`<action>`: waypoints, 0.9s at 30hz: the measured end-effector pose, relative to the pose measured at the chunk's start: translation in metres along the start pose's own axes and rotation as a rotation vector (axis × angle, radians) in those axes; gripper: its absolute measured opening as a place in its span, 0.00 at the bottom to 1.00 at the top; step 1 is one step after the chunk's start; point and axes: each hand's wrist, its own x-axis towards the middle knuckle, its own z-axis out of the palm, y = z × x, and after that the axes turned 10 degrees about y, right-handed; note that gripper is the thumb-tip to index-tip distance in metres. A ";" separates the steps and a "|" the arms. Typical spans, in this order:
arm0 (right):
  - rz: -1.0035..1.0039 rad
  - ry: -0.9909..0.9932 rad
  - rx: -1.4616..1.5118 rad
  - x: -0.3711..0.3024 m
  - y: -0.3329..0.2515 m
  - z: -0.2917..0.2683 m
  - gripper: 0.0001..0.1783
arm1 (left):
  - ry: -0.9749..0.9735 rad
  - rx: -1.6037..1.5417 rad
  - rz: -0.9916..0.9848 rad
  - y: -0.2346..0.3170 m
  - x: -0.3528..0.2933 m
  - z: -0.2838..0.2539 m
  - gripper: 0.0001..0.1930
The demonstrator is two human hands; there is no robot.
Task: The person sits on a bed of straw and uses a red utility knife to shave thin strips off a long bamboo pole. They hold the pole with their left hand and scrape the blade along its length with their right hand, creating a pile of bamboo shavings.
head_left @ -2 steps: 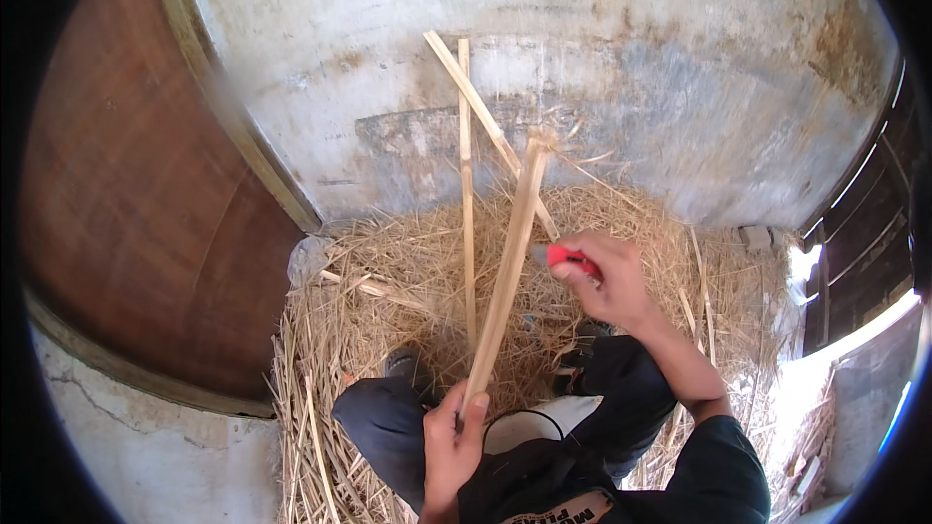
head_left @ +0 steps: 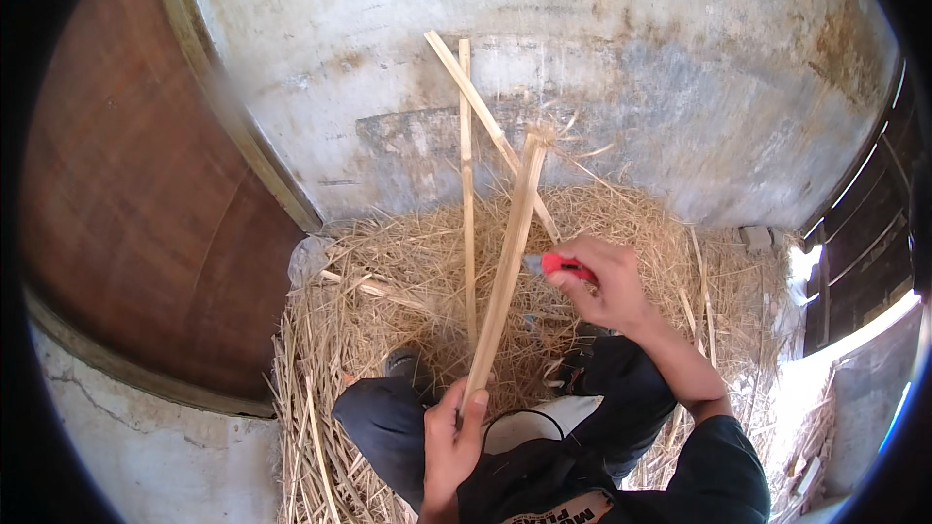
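Note:
My left hand [head_left: 454,437] is closed around the lower end of a long pale bamboo strip [head_left: 512,243]. The strip slants up and away from me, its far end frayed into curled shavings [head_left: 551,135]. In my right hand [head_left: 604,281] is a red-handled utility knife [head_left: 568,267], gripped by its handle. Its grey blade points left and meets the strip's right edge around mid-length; whether it bites into the wood is too small to tell.
Two more bamboo strips [head_left: 467,184] lean crossed against the stained grey wall [head_left: 660,87]. Shavings [head_left: 388,243] cover the floor around my feet. A brown door panel [head_left: 155,194] stands at the left, dark slatted boards [head_left: 864,223] at the right. A clear plastic bag [head_left: 309,260] lies by the door frame.
My right hand and the knife have shifted slightly left, bringing the blade up to the strip's edge. The strip's far end has moved a little; my left hand keeps its place.

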 end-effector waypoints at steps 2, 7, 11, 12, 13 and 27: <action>-0.008 -0.076 0.027 0.000 -0.012 -0.001 0.14 | -0.007 -0.006 0.008 0.000 0.003 -0.001 0.16; -0.048 -0.011 0.040 0.001 -0.017 -0.007 0.14 | 0.059 0.094 0.067 0.003 0.006 0.002 0.14; 0.023 0.226 -0.012 0.004 -0.003 -0.016 0.16 | 0.101 0.198 0.074 0.003 0.001 0.000 0.11; 0.115 0.291 0.001 0.006 0.001 -0.020 0.17 | 0.104 0.221 0.061 0.004 0.000 -0.001 0.11; 0.207 0.357 0.013 0.008 0.004 -0.023 0.19 | 0.106 0.245 0.048 0.004 0.000 -0.001 0.10; 0.323 0.061 0.022 0.024 0.036 -0.014 0.27 | -0.039 0.336 0.109 -0.016 -0.010 -0.002 0.07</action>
